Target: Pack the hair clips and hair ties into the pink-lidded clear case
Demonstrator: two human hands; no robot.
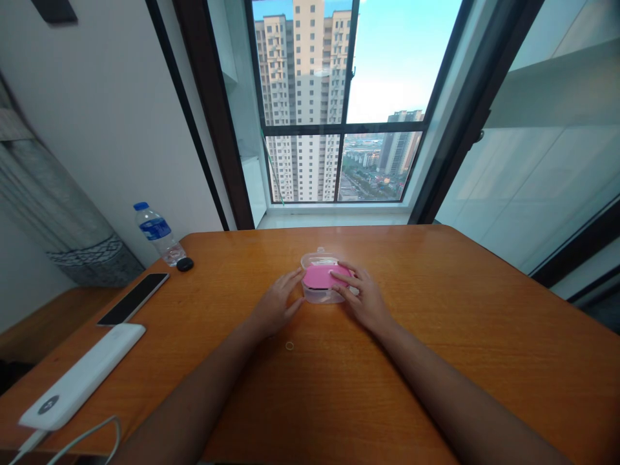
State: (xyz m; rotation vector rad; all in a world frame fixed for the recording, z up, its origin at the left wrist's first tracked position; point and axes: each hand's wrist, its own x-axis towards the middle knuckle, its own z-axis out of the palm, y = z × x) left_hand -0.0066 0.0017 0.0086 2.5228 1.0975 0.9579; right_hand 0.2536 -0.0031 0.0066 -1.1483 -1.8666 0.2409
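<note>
A small clear plastic box (323, 296) stands on the wooden table, its transparent lid (317, 258) raised at the back. Something flat and pink (320, 276) lies in or on top of the box. At the box's left side is my left hand (278, 302), fingers apart, fingertips close to or touching the side. My right hand (362, 297) reaches over the right side, its spread fingers resting on the pink thing and the box edge. A thin pale ring (289, 346) lies on the table nearer to me, below the box.
Along the table's left side are a water bottle (157, 231), a small black round object (185, 264), a phone (133, 299) and a white power bank (84, 374) with a cable. Beyond the table's back edge (320, 228) is a window.
</note>
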